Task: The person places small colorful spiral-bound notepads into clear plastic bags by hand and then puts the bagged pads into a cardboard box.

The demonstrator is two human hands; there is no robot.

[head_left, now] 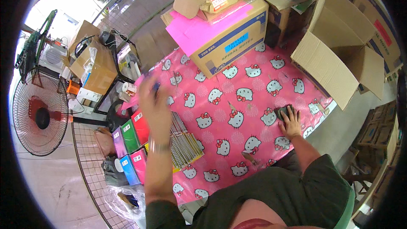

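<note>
My left hand (pixel 153 101) is raised and blurred above the pink cat-print table cover (pixel 237 114), with a small dark blue thing pinched in its fingers; what it is I cannot tell. Below it lie a row of spiral notebooks (pixel 183 142) and several coloured notebooks (pixel 129 144) in purple, green, red, blue and pink. My right hand (pixel 291 121) rests flat on the cover at the right, fingers on a small dark object (pixel 283 112).
A closed cardboard box (pixel 231 42) topped with pink paper and a smaller carton stands at the back. An open cardboard box (pixel 339 55) sits at the right. A floor fan (pixel 38 114), more boxes and a wire rack are at the left.
</note>
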